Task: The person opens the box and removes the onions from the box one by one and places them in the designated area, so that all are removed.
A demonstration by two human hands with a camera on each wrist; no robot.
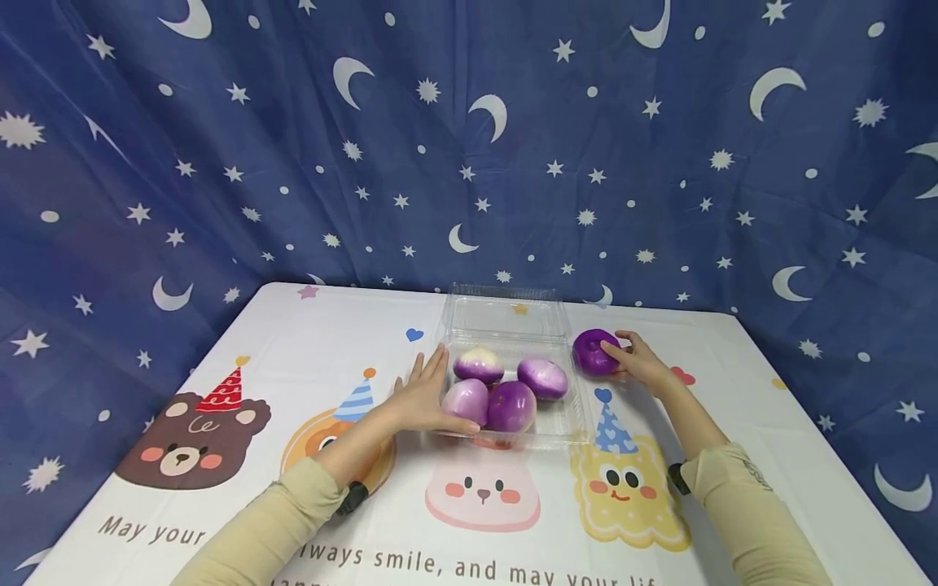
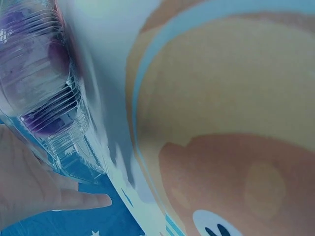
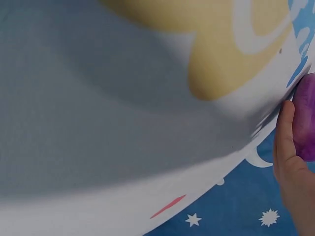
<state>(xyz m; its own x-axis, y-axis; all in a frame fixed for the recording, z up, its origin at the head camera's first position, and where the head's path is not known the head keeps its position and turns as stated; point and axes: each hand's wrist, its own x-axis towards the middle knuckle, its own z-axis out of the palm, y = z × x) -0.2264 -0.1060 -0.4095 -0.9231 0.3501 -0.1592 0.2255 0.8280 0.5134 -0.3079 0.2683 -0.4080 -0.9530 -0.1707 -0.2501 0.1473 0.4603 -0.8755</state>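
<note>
A clear plastic clamshell box (image 1: 564, 422) lies on the table, its lid (image 1: 479, 316) folded back toward the curtain. Inside sit several glossy purple-and-white onions, among them a dark purple one (image 1: 512, 407) and a paler one (image 1: 543, 379). My left hand (image 1: 419, 404) rests along the box's left side, fingers spread and thumb across the front corner. Just right of the box, my right hand (image 1: 639, 359) holds a deep purple onion (image 1: 592, 353) between thumb and fingers. The right wrist view catches only part of that onion (image 3: 306, 118), beside the fingers.
A white tablecloth (image 1: 352, 321) printed with cartoon animals and lettering covers the table. Behind the far edge hangs a blue curtain (image 1: 410, 220) with moons and stars. The box lid reaches close to that edge.
</note>
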